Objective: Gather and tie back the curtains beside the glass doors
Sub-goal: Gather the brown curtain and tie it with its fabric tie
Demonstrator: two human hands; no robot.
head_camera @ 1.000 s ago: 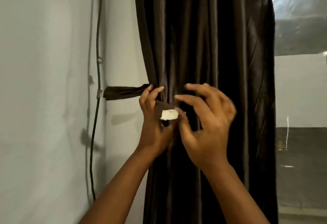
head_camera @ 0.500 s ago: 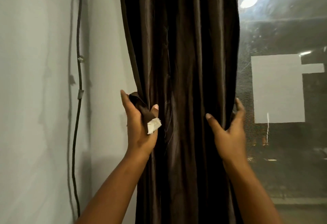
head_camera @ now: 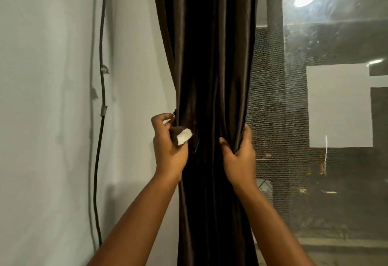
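A dark brown satin curtain [head_camera: 212, 55] hangs in tight folds between the white wall and the glass door [head_camera: 336, 101]. My left hand [head_camera: 168, 150] holds the end of a dark fabric tie-back strap [head_camera: 176, 130] with a white patch [head_camera: 184, 136] at its tip, against the curtain's left edge. My right hand [head_camera: 239, 156] grips the curtain's right edge, fingers wrapped behind the folds and thumb in front. The curtain is pinched narrower at hand height.
A black cable [head_camera: 100, 118] runs down the white wall [head_camera: 52, 118] at the left, fixed by small clips. A mesh screen [head_camera: 270, 97] sits just right of the curtain, in front of the glass. A floor ledge [head_camera: 336, 244] shows at lower right.
My right hand left the strap, reached to the curtain's right edge and closed on it, drawing the folds leftward. My left hand kept the strap end. The view shifted right, showing more glass.
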